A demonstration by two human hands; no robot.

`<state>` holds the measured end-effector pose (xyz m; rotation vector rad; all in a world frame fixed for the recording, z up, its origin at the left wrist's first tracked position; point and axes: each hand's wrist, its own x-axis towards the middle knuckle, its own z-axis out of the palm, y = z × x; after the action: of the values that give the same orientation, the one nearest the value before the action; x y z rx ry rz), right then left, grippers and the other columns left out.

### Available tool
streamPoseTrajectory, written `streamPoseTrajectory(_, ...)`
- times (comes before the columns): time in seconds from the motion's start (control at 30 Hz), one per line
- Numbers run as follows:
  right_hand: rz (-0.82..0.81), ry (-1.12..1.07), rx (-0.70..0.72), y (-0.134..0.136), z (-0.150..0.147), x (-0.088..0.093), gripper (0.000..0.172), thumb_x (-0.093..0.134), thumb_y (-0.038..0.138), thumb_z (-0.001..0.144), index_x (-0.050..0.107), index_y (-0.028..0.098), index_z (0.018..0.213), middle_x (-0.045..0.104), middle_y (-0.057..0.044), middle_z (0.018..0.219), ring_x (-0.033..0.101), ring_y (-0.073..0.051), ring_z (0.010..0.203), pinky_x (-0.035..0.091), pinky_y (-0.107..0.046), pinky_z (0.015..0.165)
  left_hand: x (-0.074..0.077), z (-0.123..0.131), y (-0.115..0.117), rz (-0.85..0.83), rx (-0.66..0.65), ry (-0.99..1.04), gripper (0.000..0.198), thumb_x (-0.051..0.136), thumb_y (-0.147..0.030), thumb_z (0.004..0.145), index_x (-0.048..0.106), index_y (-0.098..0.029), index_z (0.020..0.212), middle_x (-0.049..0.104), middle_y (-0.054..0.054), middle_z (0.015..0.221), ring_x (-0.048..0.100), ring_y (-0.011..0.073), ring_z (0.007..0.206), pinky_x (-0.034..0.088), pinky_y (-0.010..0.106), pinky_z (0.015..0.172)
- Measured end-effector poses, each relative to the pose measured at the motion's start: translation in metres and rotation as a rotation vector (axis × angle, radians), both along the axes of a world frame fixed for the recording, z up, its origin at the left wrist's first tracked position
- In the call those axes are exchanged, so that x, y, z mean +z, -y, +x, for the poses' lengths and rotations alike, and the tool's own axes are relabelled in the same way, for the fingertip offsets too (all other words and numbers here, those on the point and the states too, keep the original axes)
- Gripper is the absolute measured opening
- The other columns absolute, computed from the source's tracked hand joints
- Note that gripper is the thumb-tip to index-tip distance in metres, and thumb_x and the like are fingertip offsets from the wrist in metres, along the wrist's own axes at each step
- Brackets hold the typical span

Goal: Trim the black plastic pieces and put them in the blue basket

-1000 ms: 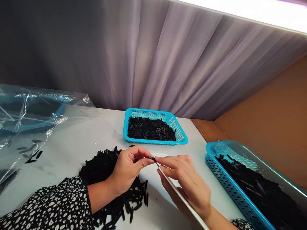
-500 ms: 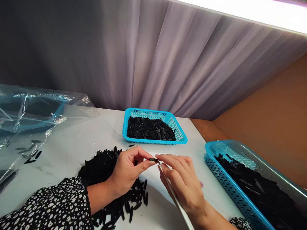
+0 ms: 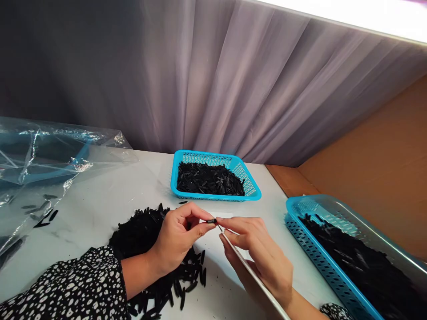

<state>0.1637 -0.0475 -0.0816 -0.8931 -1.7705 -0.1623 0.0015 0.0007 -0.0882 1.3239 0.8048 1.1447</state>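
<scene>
My left hand [image 3: 178, 238] pinches a small black plastic piece [image 3: 211, 221] between thumb and fingertips, over a loose pile of the same black pieces [image 3: 143, 231] on the white table [image 3: 100, 209]. My right hand [image 3: 260, 255] is closed round a thin metal tool [image 3: 248, 273]. The tool's tip meets the end of the black piece, and its shaft runs back under my right wrist.
A small blue basket [image 3: 248, 195] of black pieces sits at the back centre. A larger blue basket [image 3: 310, 249] of black pieces lies at the right, beside a brown board [image 3: 376, 169]. Crumpled clear plastic [image 3: 43, 164] covers the left. A grey curtain [image 3: 213, 75] hangs behind.
Half a second ago my right fingers were turned down over the tool. They have lifted back and the tool lies flatter. My left hand has hardly moved.
</scene>
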Motion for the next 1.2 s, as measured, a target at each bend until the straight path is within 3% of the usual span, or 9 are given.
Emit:
streamPoseTrajectory(0.53, -0.011, 0.137, -0.025, 0.002, 0.001, 0.005, 0.017, 0.058, 0.002, 0.088, 0.06, 0.019, 0.089, 0.079, -0.012, 0.096, 0.071, -0.022, 0.079, 0.049, -0.036, 0.067, 0.002, 0.001, -0.002, 0.084, 0.01, 0.005, 0.011, 0.078, -0.025, 0.075, 0.07, -0.018, 0.073, 0.073, 0.004, 0.076, 0.064, 0.0149, 0.07, 0.05, 0.024, 0.063)
streamPoseTrajectory(0.83, 0.05, 0.29, -0.077, 0.004, 0.001, 0.004, 0.016, 0.051, 0.002, 0.093, 0.06, 0.015, 0.088, 0.077, -0.017, 0.096, 0.07, -0.025, 0.084, 0.047, -0.037, 0.068, -0.001, 0.001, 0.0, 0.064, 0.01, -0.028, 0.015, 0.079, -0.029, 0.076, 0.07, -0.017, 0.074, 0.069, 0.004, 0.073, 0.058, 0.0128, 0.064, 0.043, 0.022, 0.055)
streamPoseTrajectory(0.97, 0.045, 0.282, -0.101, 0.001, 0.004, 0.002, 0.018, 0.052, 0.0, 0.092, 0.059, 0.016, 0.09, 0.076, -0.016, 0.096, 0.069, -0.024, 0.085, 0.049, -0.037, 0.07, 0.0, 0.001, -0.001, -0.039, -0.025, -0.007, 0.018, 0.079, -0.033, 0.077, 0.072, -0.017, 0.081, 0.069, 0.002, 0.071, 0.058, 0.0113, 0.061, 0.043, 0.021, 0.055)
streamPoseTrajectory(1.07, 0.028, 0.224, -0.128, -0.004, 0.008, 0.002, 0.019, 0.053, 0.001, 0.092, 0.058, 0.019, 0.087, 0.076, -0.012, 0.095, 0.069, -0.022, 0.082, 0.05, -0.036, 0.07, 0.003, 0.003, -0.002, -0.111, -0.077, 0.072, 0.019, 0.08, -0.034, 0.076, 0.072, -0.018, 0.08, 0.074, 0.004, 0.076, 0.066, 0.015, 0.07, 0.05, 0.024, 0.065)
streamPoseTrajectory(1.2, -0.179, 0.006, -0.128, -0.007, 0.014, 0.004, 0.016, 0.058, 0.008, 0.091, 0.057, 0.022, 0.084, 0.076, -0.007, 0.093, 0.071, -0.02, 0.079, 0.053, -0.034, 0.069, 0.008, 0.004, -0.003, -0.167, -0.091, 0.112, 0.02, 0.082, -0.034, 0.073, 0.071, -0.017, 0.077, 0.078, 0.006, 0.079, 0.071, 0.0176, 0.076, 0.054, 0.027, 0.073)
